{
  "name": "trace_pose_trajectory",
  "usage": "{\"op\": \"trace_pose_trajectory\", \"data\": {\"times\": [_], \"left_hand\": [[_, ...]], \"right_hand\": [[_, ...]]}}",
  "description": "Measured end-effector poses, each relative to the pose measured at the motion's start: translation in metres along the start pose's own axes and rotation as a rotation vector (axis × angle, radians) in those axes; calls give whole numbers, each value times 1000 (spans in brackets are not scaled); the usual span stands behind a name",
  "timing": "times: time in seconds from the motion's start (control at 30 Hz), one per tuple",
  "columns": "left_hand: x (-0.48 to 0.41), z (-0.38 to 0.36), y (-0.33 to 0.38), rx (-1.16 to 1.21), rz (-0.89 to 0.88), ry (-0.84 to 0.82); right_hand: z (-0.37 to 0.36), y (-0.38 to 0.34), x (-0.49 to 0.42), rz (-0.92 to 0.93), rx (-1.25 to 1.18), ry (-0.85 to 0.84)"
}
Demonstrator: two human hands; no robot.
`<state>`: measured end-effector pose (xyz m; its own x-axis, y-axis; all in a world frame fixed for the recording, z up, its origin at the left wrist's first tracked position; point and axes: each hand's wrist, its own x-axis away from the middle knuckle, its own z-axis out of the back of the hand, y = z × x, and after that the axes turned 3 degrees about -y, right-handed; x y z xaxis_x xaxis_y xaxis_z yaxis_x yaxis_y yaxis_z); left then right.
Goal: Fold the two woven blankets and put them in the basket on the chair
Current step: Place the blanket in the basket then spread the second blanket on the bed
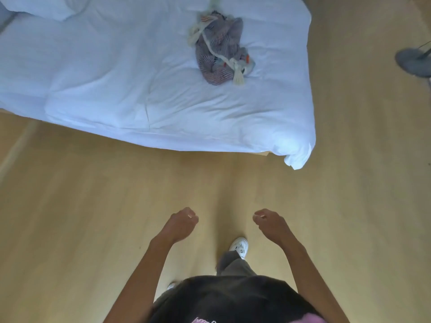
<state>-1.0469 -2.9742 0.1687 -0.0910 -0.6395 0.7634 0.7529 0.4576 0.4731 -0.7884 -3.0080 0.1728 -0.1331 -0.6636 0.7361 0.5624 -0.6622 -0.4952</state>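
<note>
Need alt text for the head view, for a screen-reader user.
A crumpled woven blanket lies in a heap on a white bed, toward the bed's right edge as seen here. The person stands on a wood floor short of the bed, with left hand and right hand held out in front, fingers curled and empty.

Left hand [183, 224]: fingers curled into a fist, empty.
Right hand [268, 223]: fingers curled, empty.
Forearms: bare, both stretched forward.
</note>
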Motion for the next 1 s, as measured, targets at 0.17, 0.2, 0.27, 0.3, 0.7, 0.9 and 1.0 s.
{"op": "trace_pose_trajectory", "data": {"times": [0.17,0.2,0.27,0.3,0.7,0.9,1.0], "left_hand": [[-39,-22,91,-52,-31,-60],[-47,-24,107,-62,-37,-68],[-66,-25,138,-83,-43,-70],[-76,-26,152,-101,-45,-66],[-228,-31,318,-267,-102,-121],[-278,-29,426,-283,-139,-186],[-299,-29,475,-273,-155,-197]], "right_hand": [[82,15,-44,0,-46,48],[96,18,-51,-3,-58,51],[123,24,-65,-20,-89,58],[136,28,-73,-32,-108,61],[303,56,-185,-180,-166,70],[399,49,-229,-201,-166,76],[437,46,-255,-202,-190,84]]}}
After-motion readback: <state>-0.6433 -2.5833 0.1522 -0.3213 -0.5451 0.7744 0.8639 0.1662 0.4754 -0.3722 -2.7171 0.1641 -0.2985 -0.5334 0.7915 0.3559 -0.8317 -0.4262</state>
